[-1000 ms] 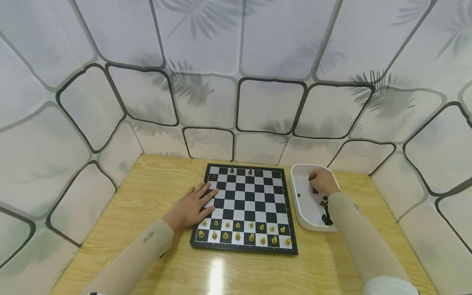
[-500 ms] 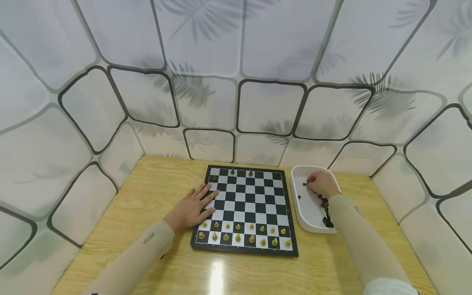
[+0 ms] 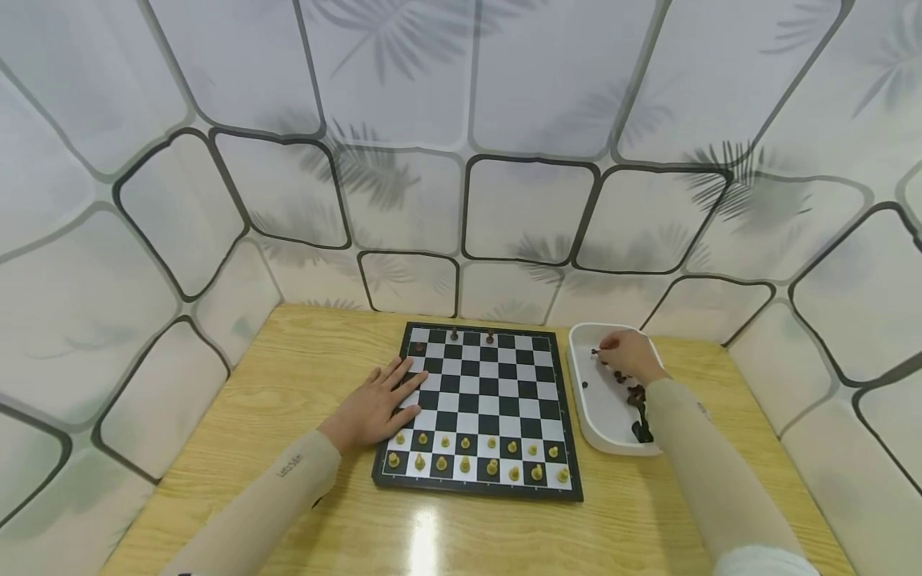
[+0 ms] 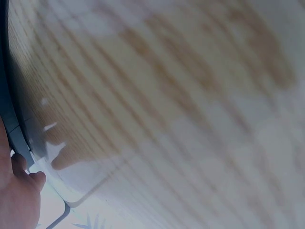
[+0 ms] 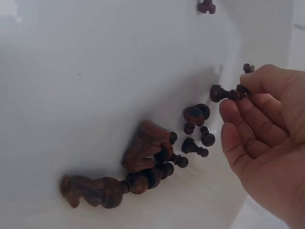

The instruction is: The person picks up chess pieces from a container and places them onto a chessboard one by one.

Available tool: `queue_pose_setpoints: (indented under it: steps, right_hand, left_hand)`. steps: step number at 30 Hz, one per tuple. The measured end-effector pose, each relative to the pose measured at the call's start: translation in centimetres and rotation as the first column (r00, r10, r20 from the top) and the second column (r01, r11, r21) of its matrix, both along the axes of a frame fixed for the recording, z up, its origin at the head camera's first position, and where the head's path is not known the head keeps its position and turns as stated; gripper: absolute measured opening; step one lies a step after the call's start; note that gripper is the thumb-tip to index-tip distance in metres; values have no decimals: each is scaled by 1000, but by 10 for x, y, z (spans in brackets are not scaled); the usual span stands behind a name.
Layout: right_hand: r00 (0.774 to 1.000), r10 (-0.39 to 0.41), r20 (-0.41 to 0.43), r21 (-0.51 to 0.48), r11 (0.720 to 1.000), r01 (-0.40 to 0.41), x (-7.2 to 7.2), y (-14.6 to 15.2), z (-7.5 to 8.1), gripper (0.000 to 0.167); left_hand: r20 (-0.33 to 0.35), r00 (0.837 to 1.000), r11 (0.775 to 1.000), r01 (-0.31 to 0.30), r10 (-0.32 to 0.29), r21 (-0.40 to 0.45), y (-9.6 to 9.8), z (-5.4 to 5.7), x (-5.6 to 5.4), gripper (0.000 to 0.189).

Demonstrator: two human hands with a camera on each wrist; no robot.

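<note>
My left hand [image 3: 372, 406] lies with fingers spread on the left side of the chessboard [image 3: 478, 404]. Down inside the white plastic tray [image 3: 594, 432], my right hand [image 3: 630, 354] pinches a small dark brown chess piece [image 5: 224, 93] between thumb and fingers. A notched rook top [image 5: 248, 68] pokes out beside that thumb; I cannot tell whether it is held too. Below the fingers, several dark pieces lie heaped, including a knight [image 5: 83, 190]. Another notched piece [image 5: 207, 6] lies apart from them. The left wrist view catches mostly blurred wood and part of the left hand [image 4: 21, 200].
Two rows of yellow chess pieces [image 3: 464, 462] stand along the board's near side. At its far left are a few dark red-brown pieces, one a standing piece [image 3: 490, 338]. The wooden table [image 3: 310, 336] meets a patterned curtain [image 3: 533, 208] behind and at both sides.
My right hand has shifted slightly within the tray, and a dark piece now sticks out left of its fingertips. The left hand stays put on the board.
</note>
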State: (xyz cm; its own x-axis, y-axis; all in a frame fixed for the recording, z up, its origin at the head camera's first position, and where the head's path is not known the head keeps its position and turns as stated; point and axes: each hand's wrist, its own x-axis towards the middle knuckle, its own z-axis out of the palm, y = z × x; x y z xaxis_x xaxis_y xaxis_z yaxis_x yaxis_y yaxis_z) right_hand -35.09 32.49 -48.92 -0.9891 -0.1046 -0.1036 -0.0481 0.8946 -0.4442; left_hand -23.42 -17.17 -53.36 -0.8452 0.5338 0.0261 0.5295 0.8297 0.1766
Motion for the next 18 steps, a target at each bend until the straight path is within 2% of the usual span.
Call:
queue_pose_setpoints:
  steps: [8, 18]
  right_hand:
    - [1000, 18, 15, -82, 996, -17, 3, -3, 12, 40]
    - [989, 66, -132, -117, 990, -81, 4, -21, 31, 34]
  left_hand:
    - [-4, 1000, 1000, 2, -2, 4, 0, 0, 0, 67]
    - [-12, 1000, 1000, 4, -4, 12, 0, 0, 1, 67]
